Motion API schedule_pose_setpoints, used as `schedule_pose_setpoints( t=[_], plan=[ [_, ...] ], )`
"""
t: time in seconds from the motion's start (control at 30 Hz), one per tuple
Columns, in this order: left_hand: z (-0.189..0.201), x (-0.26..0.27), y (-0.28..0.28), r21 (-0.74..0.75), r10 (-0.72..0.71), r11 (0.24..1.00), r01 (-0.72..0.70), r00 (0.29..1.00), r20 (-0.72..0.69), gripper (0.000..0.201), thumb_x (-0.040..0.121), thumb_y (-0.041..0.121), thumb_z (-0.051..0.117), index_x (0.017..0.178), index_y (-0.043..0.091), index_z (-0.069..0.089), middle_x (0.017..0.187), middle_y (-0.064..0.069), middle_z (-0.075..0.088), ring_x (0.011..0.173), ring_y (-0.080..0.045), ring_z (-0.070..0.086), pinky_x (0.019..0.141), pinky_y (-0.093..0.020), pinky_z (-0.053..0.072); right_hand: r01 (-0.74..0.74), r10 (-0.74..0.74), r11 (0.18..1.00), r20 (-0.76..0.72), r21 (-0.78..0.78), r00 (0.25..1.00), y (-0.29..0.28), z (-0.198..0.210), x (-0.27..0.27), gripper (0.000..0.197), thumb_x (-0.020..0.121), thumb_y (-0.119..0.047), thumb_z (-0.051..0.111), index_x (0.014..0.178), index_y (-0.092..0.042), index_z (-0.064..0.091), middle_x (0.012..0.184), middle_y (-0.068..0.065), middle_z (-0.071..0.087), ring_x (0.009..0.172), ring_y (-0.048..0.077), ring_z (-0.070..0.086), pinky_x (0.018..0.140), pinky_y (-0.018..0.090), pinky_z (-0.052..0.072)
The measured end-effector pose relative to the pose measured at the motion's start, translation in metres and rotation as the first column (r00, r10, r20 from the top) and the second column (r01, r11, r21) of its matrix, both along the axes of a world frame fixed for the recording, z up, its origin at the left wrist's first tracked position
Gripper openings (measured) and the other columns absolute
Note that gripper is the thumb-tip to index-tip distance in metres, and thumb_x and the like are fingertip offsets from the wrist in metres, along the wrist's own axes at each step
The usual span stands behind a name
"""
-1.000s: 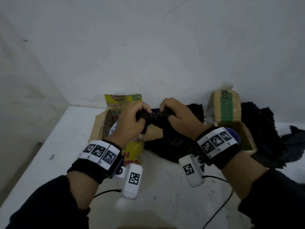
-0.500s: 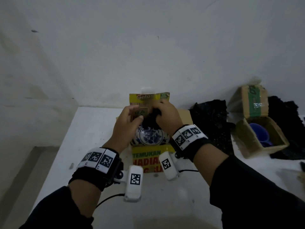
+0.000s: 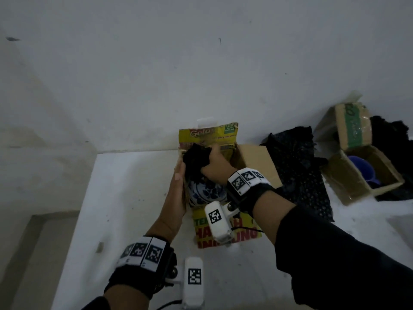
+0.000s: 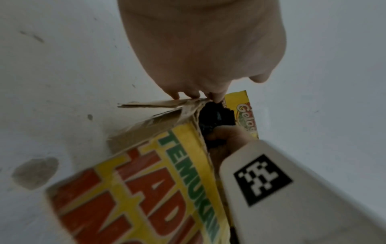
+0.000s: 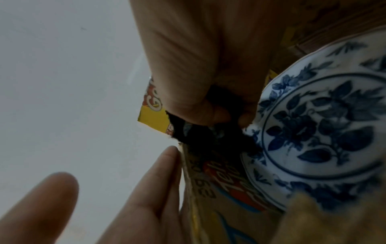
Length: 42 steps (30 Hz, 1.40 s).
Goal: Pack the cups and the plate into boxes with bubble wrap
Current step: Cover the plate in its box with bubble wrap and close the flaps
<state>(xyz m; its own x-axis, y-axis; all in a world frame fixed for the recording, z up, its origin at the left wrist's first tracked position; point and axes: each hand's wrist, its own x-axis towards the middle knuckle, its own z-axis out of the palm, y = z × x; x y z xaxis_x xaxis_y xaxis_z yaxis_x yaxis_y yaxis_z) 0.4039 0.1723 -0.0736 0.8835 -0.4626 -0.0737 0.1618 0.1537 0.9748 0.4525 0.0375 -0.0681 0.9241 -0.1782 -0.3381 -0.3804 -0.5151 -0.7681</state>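
1. The yellow printed cardboard box (image 3: 225, 231) stands open on the white surface (image 3: 125, 198), near the far wall, with its far flap raised.
2. The blue-and-white floral ceramic plate (image 3: 205, 193) lies inside this box, partly covered at its far edge.
3. The right hand (image 3: 215, 167) reaches into the box and grips a crumpled wad of black bubble wrap (image 3: 195, 161), fingers curled round it, just above the plate's far rim.
4. The left hand (image 3: 176, 195) lies flat against the box's left wall, fingers straight and close together, fingertips at the top edge.
5. A sheet of black bubble wrap (image 3: 299, 171) lies spread on the surface to the right of the box.
6. Further right, a small brown cardboard box with green print (image 3: 357, 175) stands open, with a blue cup (image 3: 363, 167) inside.
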Motion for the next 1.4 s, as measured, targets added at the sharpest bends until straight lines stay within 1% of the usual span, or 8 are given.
schedule_pose_setpoints(
  t=[0.23, 0.37, 0.53, 0.7, 1.0, 1.13, 1.27, 1.4],
  plan=[
    [-0.025, 0.009, 0.009, 0.003, 0.026, 1.000, -0.026, 0.999, 0.029, 0.054, 0.097, 0.042, 0.015, 0.145, 0.017, 0.014, 0.147, 0.018, 0.019, 0.114, 0.028, 0.035, 0.093, -0.001, 0.037, -0.072, 0.096, 0.964, 0.085, -0.255, 0.992, 0.002, -0.013, 0.009, 0.015, 0.083, -0.017, 0.064, 0.091, -0.008, 0.055, 0.101, 0.018, 0.065, 0.094, 0.031, 0.060, 0.069, 0.027, 0.040],
    [-0.029, 0.009, 0.011, 0.073, 0.044, 0.996, -0.049, 0.996, 0.072, 0.090, 0.077, 0.079, 0.031, 0.146, 0.023, 0.018, 0.152, 0.018, 0.018, 0.136, 0.010, 0.020, 0.106, -0.005, 0.026, -0.039, 0.081, 0.971, 0.171, -0.238, 0.982, 0.011, -0.026, 0.012, 0.016, 0.080, -0.011, 0.064, 0.092, -0.001, 0.065, 0.096, 0.019, 0.067, 0.092, 0.033, 0.062, 0.068, 0.023, 0.037],
    [-0.033, 0.008, 0.009, 0.039, 0.033, 0.999, -0.035, 0.998, 0.046, 0.076, 0.073, 0.082, 0.032, 0.137, 0.041, 0.021, 0.154, 0.018, 0.013, 0.139, 0.007, 0.015, 0.116, -0.022, 0.019, -0.256, 0.300, 0.914, 0.097, -0.315, 0.949, 0.006, -0.026, 0.007, 0.028, 0.081, -0.009, 0.061, 0.108, -0.001, 0.062, 0.115, 0.023, 0.057, 0.106, 0.035, 0.054, 0.083, 0.030, 0.042],
    [-0.031, 0.005, 0.009, 0.026, 0.035, 0.999, -0.035, 0.999, 0.033, 0.087, 0.071, 0.082, 0.037, 0.142, 0.035, 0.016, 0.154, 0.018, 0.013, 0.138, 0.008, 0.016, 0.115, -0.020, 0.021, -0.570, 0.603, 0.601, -0.150, -0.560, 0.783, -0.008, -0.038, -0.006, 0.073, 0.082, -0.014, 0.060, 0.146, -0.013, 0.025, 0.153, 0.013, 0.019, 0.126, 0.037, 0.039, 0.090, 0.043, 0.049],
    [-0.032, -0.002, 0.008, 0.078, 0.057, 0.995, -0.066, 0.991, 0.119, 0.099, 0.069, 0.084, 0.037, 0.144, 0.025, 0.013, 0.152, 0.019, 0.007, 0.133, 0.020, 0.012, 0.099, 0.003, 0.022, -0.710, 0.708, 0.090, -0.457, -0.698, 0.539, -0.014, -0.011, 0.011, 0.111, 0.072, -0.041, 0.076, 0.150, -0.012, 0.003, 0.155, 0.012, 0.014, 0.121, 0.034, 0.046, 0.091, 0.042, 0.045],
    [-0.029, 0.002, 0.004, 0.120, 0.062, 0.990, -0.078, 0.989, 0.131, 0.086, 0.075, 0.073, 0.041, 0.140, 0.026, 0.011, 0.144, 0.026, 0.009, 0.121, 0.033, 0.015, 0.106, -0.001, 0.020, -0.720, 0.633, 0.164, -0.487, -0.674, 0.601, -0.005, -0.007, 0.014, 0.075, 0.090, -0.025, 0.058, 0.149, -0.014, 0.013, 0.153, 0.013, 0.017, 0.124, 0.036, 0.044, 0.092, 0.046, 0.043],
    [-0.024, 0.004, 0.003, 0.020, 0.119, 0.992, -0.122, 0.989, 0.085, 0.073, 0.088, 0.061, 0.037, 0.144, 0.019, 0.013, 0.147, 0.020, 0.011, 0.120, 0.031, 0.023, 0.100, -0.001, 0.029, -0.724, 0.646, 0.133, -0.494, -0.677, 0.581, -0.001, -0.004, 0.015, 0.099, 0.076, -0.032, 0.074, 0.149, -0.016, 0.010, 0.151, 0.011, 0.018, 0.102, 0.037, 0.056, 0.071, 0.041, 0.049],
    [-0.032, 0.008, 0.007, 0.025, 0.118, 0.993, -0.118, 0.993, 0.020, 0.071, 0.080, 0.065, 0.027, 0.143, 0.033, 0.022, 0.153, 0.019, 0.019, 0.138, 0.006, 0.019, 0.118, -0.035, 0.020, -0.659, 0.620, 0.215, -0.421, -0.720, 0.662, 0.002, -0.014, 0.008, 0.104, 0.068, -0.035, 0.079, 0.148, -0.012, 0.015, 0.145, 0.012, 0.027, 0.101, 0.037, 0.056, 0.065, 0.038, 0.044]
  ],
)
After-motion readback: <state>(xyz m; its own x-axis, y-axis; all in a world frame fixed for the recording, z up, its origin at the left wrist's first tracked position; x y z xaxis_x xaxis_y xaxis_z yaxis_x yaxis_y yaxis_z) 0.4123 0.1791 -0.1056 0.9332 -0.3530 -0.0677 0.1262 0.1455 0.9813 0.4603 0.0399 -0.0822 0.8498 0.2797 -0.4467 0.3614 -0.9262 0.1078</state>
